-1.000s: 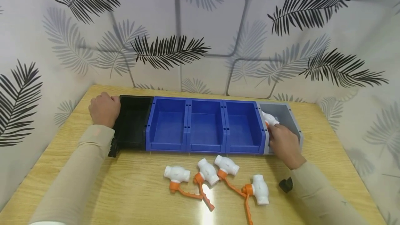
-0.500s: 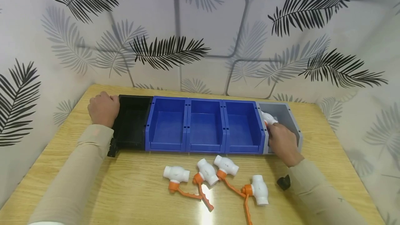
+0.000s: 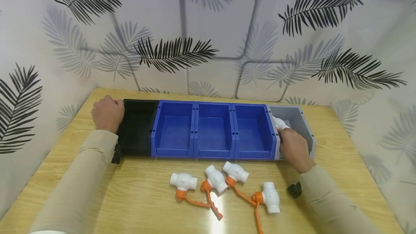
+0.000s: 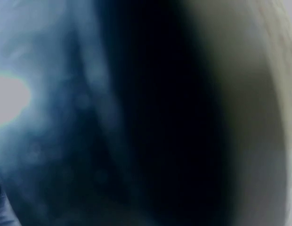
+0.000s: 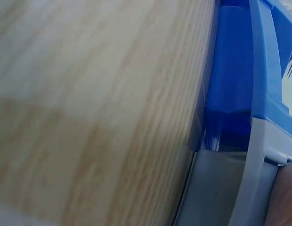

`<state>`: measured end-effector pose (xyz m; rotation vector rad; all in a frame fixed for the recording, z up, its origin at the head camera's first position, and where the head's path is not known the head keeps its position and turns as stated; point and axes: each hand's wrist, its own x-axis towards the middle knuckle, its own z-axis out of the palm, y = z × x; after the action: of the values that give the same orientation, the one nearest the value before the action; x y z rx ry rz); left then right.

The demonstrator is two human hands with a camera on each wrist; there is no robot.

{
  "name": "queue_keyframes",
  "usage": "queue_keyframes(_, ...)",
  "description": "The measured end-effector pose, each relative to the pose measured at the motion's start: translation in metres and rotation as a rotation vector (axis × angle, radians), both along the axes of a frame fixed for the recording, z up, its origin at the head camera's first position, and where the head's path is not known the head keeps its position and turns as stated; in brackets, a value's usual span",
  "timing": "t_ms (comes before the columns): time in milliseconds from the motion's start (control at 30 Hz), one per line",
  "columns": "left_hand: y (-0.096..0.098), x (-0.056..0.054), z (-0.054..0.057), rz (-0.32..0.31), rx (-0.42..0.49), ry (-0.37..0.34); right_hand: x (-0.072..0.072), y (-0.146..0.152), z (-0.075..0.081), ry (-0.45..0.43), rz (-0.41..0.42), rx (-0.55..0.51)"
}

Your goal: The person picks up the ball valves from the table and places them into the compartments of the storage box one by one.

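"So, where's the white ball valve (image 3: pixel 281 122)?"
"In the grey bin (image 3: pixel 296 120), by the right hand (image 3: pixel 295 149); can't tell its grip."
"Left hand (image 3: pixel 108 114)?"
"By the black bin (image 3: pixel 138 129); grip hidden too."

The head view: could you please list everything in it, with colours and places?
Wall: one, pale with leaf prints, at the back
Table: one, light wood, in front of the wall
Black bin: one, black, left end of the row
Blue bins: three, blue, middle of the row
Grey bin: one, grey, right end of the row
Loose valves: four, white and orange, on the table
Binned valve: one visible, mostly white, in the grey bin
Wrist devices: two, black, one near each wrist
Sleeves: two, beige, on both arms
Left hand: one, bare, beside the black bin
Right hand: one, bare, in the grey bin at the binned valve
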<state>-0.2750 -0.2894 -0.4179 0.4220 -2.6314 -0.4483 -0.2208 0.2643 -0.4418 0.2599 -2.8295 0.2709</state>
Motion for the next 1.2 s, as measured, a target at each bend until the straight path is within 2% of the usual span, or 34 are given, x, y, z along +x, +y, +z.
queue_keyframes(167,0.0002,0.0017,-0.0019,0.002,-0.001,0.006,0.0014,-0.0024,0.0017,0.008,0.017,0.040)
queue_keyframes(400,0.0008,0.0026,-0.0005,0.002,0.014,-0.021,-0.0012,-0.0034,0.0032,-0.056,0.018,0.074)
queue_keyframes(767,0.0016,0.0055,-0.0001,0.000,0.022,-0.035,0.0024,-0.0039,0.0063,-0.131,0.026,0.041)
queue_keyframes(1100,0.0007,0.0049,-0.0004,0.004,0.027,-0.045,0.0052,-0.0065,0.0084,-0.121,0.031,0.023)
queue_keyframes(1200,0.0014,0.0048,-0.0002,0.007,0.026,-0.037,0.0049,-0.0054,0.0067,-0.141,0.012,0.017)
